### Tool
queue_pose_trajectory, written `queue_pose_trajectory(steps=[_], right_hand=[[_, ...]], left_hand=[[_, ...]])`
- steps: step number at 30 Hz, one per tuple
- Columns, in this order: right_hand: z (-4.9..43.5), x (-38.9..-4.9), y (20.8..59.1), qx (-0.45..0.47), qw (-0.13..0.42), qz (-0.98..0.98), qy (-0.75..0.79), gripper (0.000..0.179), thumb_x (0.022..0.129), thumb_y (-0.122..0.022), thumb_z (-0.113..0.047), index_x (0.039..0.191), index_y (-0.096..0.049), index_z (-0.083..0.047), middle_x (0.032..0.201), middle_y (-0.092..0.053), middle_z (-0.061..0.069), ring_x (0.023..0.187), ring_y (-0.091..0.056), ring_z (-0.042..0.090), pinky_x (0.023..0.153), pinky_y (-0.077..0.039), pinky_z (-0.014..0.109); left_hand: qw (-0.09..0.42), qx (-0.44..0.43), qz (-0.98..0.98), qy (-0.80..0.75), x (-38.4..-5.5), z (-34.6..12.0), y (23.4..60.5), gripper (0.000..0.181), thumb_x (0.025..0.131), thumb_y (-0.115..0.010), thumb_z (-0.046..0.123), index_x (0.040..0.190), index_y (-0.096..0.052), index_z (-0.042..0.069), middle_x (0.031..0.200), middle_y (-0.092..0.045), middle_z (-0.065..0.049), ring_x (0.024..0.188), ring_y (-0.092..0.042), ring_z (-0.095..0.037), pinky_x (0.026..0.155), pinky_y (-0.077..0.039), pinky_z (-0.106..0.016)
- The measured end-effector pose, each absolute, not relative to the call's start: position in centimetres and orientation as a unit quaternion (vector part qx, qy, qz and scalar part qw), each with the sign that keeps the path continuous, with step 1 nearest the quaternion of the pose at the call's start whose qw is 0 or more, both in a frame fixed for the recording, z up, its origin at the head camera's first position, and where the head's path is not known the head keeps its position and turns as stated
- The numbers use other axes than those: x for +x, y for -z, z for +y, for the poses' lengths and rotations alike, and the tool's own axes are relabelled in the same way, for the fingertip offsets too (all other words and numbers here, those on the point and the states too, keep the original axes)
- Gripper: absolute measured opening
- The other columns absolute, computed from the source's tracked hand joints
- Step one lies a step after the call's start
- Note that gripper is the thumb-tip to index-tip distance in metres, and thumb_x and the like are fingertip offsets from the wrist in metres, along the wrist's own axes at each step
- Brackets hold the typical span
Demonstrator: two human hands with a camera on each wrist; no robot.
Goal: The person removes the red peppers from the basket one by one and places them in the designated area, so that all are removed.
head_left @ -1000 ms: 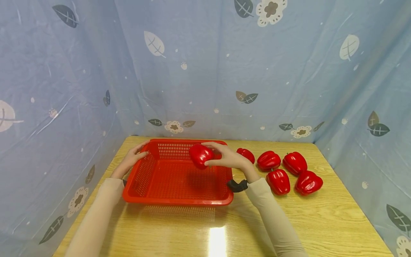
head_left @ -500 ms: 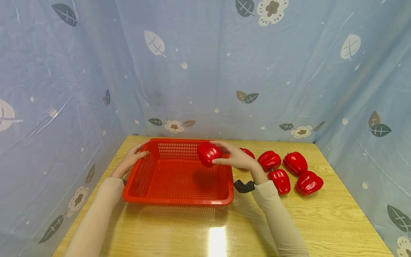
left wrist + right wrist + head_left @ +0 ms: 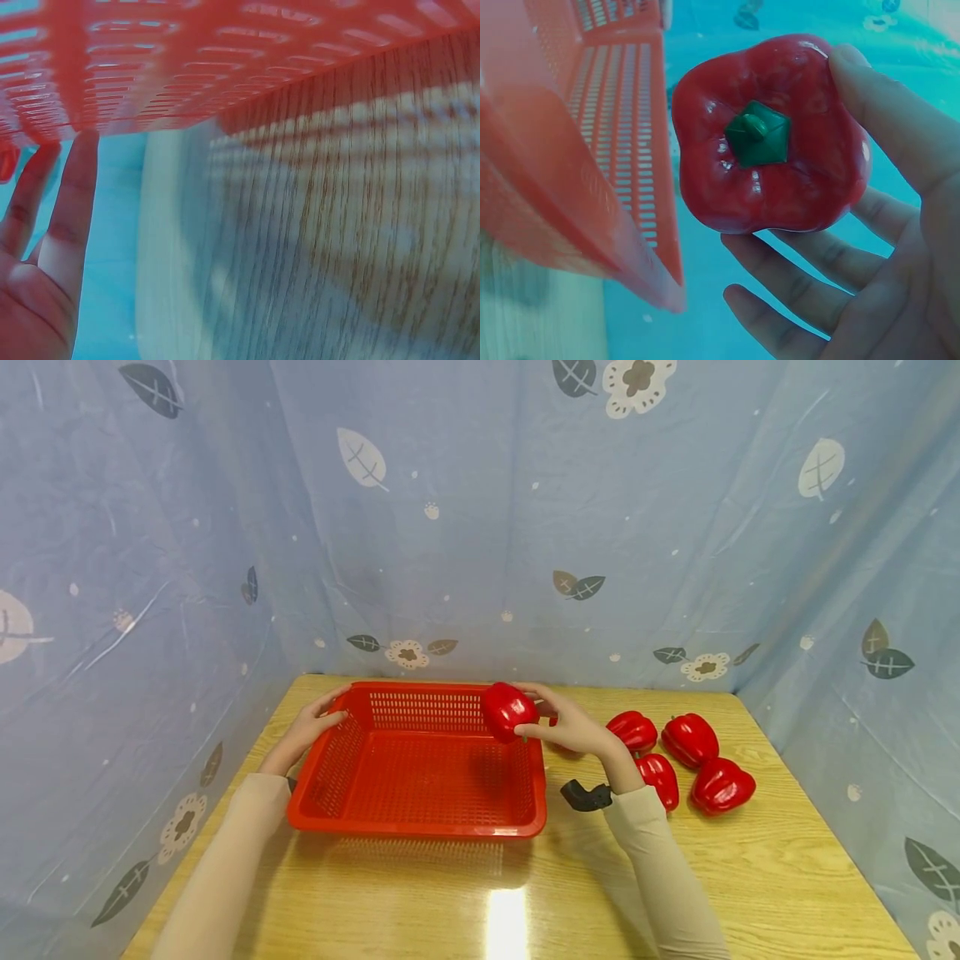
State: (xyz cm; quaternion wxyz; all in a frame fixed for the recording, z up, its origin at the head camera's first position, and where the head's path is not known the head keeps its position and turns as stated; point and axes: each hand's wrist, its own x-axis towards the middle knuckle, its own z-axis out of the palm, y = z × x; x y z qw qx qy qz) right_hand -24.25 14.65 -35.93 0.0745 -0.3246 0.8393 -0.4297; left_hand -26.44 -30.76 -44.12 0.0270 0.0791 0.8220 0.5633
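My left hand point(image 3: 307, 731) grips the left rim of a red slotted plastic basket point(image 3: 416, 836), its thumb over the rim. In the left wrist view, straight fingers point(image 3: 73, 187) touch the basket's outer wall. My right hand point(image 3: 570, 727) holds a glossy red bell pepper point(image 3: 508, 712) above the basket's back right corner. Thumb and fingers pinch the pepper's sides in the right wrist view, where its green stem point(image 3: 757, 135) faces the camera. Nothing lies on the part of the basket floor that shows.
Several more red bell peppers lie on the wooden table point(image 3: 780, 860) right of the basket, including one at the far right point(image 3: 722, 787). Another is mostly hidden behind my right hand. Blue patterned curtains point(image 3: 465, 527) enclose the table at the back and sides.
My right hand has moved right and slightly up with the bell pepper, from over the basket's inside to its right rim. The left hand and the basket stay in place.
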Motion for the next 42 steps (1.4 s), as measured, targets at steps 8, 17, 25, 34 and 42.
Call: queue_pose_trajectory(steps=[8,17,25,34,42], right_hand=[[16.6,-26.1,38.4,-0.309,0.061,0.828,0.464,0.065,0.083,-0.070,-0.029,0.140,-0.038,-0.029,0.127,-0.051,0.007,0.114,-0.053,0.029,0.092,-0.045,0.049],[18.3,-25.7,38.7,-0.279,0.055,0.840,0.462,0.065,0.081,-0.070,-0.037,0.138,-0.038,-0.036,0.132,-0.049,0.006,0.118,-0.050,0.030,0.093,-0.045,0.049],[19.7,-25.2,39.0,-0.274,0.053,0.834,0.476,0.066,0.083,-0.069,-0.032,0.140,-0.037,-0.031,0.138,-0.044,0.008,0.121,-0.048,0.034,0.093,-0.046,0.048],[21.1,-24.9,39.5,-0.268,0.016,0.834,0.483,0.066,0.084,-0.069,-0.026,0.142,-0.037,-0.025,0.134,-0.048,0.014,0.113,-0.053,0.037,0.085,-0.050,0.045],[21.8,-23.5,39.0,-0.237,0.009,0.836,0.495,0.067,0.085,-0.067,-0.019,0.144,-0.034,-0.017,0.135,-0.045,0.018,0.114,-0.051,0.038,0.082,-0.052,0.042]], left_hand=[[0.024,0.079,0.827,-0.556,-25.5,-30.1,43.0,0.057,0.095,-0.050,0.011,0.147,-0.026,0.007,0.151,-0.020,-0.020,0.136,-0.017,-0.044,0.102,-0.027,-0.061],[0.018,0.084,0.829,-0.553,-25.7,-30.1,43.2,0.057,0.094,-0.050,0.009,0.145,-0.026,0.003,0.153,-0.015,-0.019,0.138,-0.006,-0.045,0.105,-0.014,-0.065],[0.017,0.086,0.829,-0.553,-25.8,-30.2,43.2,0.057,0.094,-0.051,0.009,0.146,-0.027,0.004,0.152,-0.017,-0.019,0.138,-0.008,-0.044,0.105,-0.016,-0.064],[0.019,0.077,0.824,-0.562,-25.8,-30.1,43.5,0.057,0.094,-0.051,0.009,0.146,-0.028,0.004,0.151,-0.020,-0.019,0.138,-0.008,-0.043,0.105,-0.019,-0.063],[0.018,0.081,0.823,-0.562,-25.8,-30.1,43.3,0.057,0.094,-0.051,0.009,0.145,-0.028,0.004,0.152,-0.018,-0.018,0.138,-0.008,-0.043,0.106,-0.017,-0.063]])
